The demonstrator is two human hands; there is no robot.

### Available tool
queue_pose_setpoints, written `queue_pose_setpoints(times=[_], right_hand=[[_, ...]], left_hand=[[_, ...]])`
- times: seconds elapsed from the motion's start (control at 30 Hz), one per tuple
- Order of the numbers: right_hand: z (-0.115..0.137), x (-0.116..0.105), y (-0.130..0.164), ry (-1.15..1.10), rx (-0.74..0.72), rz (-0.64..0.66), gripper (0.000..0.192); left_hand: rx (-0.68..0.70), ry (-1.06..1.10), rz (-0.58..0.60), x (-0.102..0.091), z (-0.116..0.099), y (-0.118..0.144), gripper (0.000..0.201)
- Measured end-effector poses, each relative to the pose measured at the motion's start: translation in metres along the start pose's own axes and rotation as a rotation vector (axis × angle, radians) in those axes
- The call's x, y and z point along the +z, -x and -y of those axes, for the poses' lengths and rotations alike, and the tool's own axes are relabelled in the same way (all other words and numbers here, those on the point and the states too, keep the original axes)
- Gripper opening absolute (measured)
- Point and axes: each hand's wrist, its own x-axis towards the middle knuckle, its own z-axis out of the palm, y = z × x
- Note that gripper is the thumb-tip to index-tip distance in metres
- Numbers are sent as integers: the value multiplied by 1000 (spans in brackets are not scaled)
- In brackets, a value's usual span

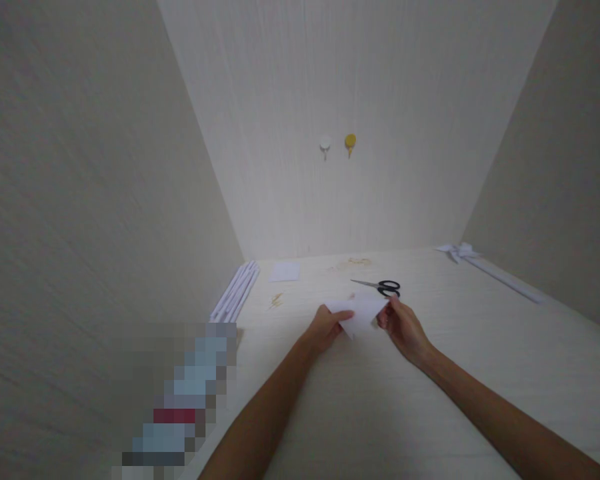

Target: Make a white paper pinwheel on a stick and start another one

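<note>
So both hands are sitting over the pale table (380,413), holding one folded white paper (361,315) between them. The left hand (325,328) is pinching its left corner with fingers closed on it, and the right hand (403,327) is gripping the right corner the same way. Just behind the paper, black-handled scissors (383,287) are lying flat. Further back, a small white sheet (284,271) is resting near a bundle of paper rolls (236,293). Two hooks (337,145) are hanging on the back wall.
</note>
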Motion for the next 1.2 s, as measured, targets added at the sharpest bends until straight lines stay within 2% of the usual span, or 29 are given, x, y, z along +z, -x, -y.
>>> queue_pose_setpoints(times=[0.1,0.2,0.43,0.73,0.83,1.07,1.2], right_hand=[[-3,0,1,-8,59,87,39],[-12,0,1,155,90,196,34],[-17,2,2,205,94,262,33],[-9,4,2,385,101,382,29],[-11,3,1,436,86,361,24],[-15,3,2,456,49,323,22],[-16,4,3,526,37,296,25]], left_hand=[[79,34,-56,4,3,-1,29],[137,-7,-82,7,5,0,24],[148,-218,-48,6,11,2,20],[182,-153,-121,2,13,-2,25],[192,-158,-150,1,14,-4,32],[208,-160,-134,2,12,-2,32],[197,-207,-167,7,8,3,30]])
